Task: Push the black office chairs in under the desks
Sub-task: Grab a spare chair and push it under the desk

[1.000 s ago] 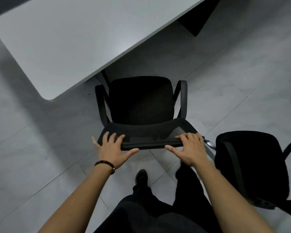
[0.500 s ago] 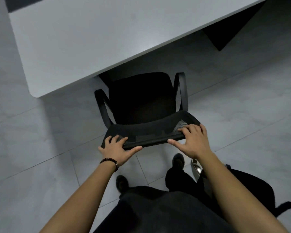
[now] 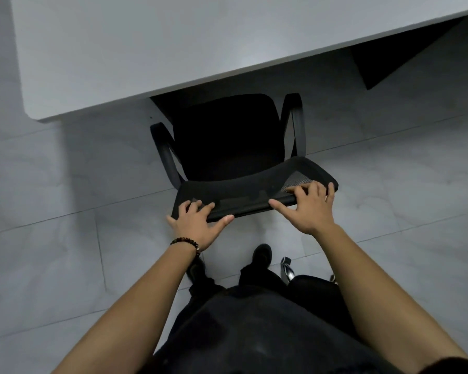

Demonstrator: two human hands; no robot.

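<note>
A black office chair [image 3: 227,147] stands at the centre of the view, its front at twelve o'clock toward a white desk [image 3: 146,49] and its mesh backrest [image 3: 243,193] nearest the person; the front edge of the seat meets the desk's near edge and looks to sit just under it, while the rest of the seat and both armrests lie in the open; the left armrest [image 3: 164,152] curves at nine o'clock of the seat, the right armrest [image 3: 297,122] at three o'clock.

The left hand [image 3: 197,225] rests on the left end of the backrest's top rail, fingers laid flat over the top and the thumb spread along the near face toward three o'clock; it presses rather than wraps, so it lies open against the rail; a beaded bracelet [image 3: 185,241] circles that wrist.

The right hand [image 3: 308,206] lies on the right end of the same rail, fingers draped over the top onto the mesh, thumb stretched toward nine o'clock along the near face; it too is spread and loose, not clenched around the rail.

Both forearms run in from six o'clock; below them are dark trousers and two dark shoes [image 3: 261,255] on the pale tiled floor [image 3: 52,238]; at five o'clock of the shoes a shiny metal part [image 3: 288,271] shows beside a dark shape, too cut off to identify; a dark panel [image 3: 389,60] under the desk shows at two o'clock.
</note>
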